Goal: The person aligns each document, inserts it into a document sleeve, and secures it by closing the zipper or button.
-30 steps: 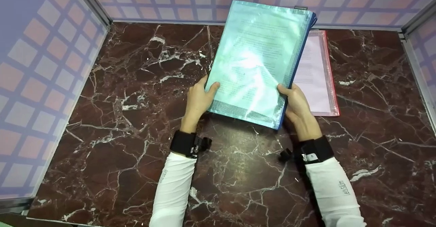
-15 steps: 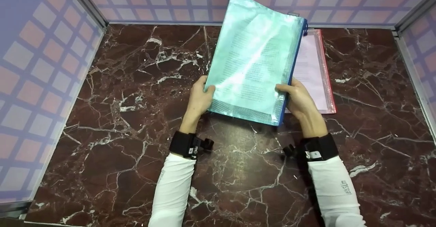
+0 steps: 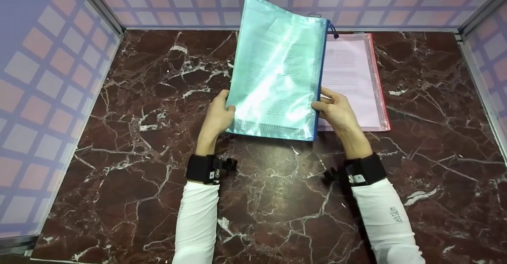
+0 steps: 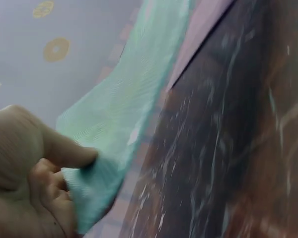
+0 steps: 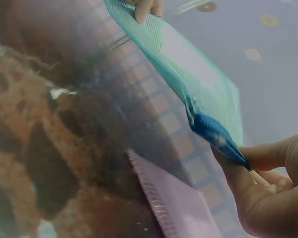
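Note:
A teal zip document pouch (image 3: 277,69) with printed paper inside is held up over the table, its far end raised and its far left corner bent up. My left hand (image 3: 218,115) pinches its left edge near the bottom corner, thumb on top, as the left wrist view also shows on the pouch (image 4: 119,109). On the opposite side my right hand (image 3: 338,109) pinches the blue zipper edge (image 5: 218,139) between thumb and fingers. A dark zipper pull (image 3: 336,35) dangles from the far right corner. Partly covered by the teal pouch, a red-edged pouch (image 3: 356,85) with printed paper lies on the table.
The dark red marbled table (image 3: 158,200) is bounded by a checked panel (image 3: 190,2) at the back. Another checked panel (image 3: 43,109) stands along the left, and a third panel (image 3: 487,58) along the right.
Both hands have shifted left with the teal pouch, which has turned straighter. More of the red-edged pouch now shows, and the zipper pull hangs free over it.

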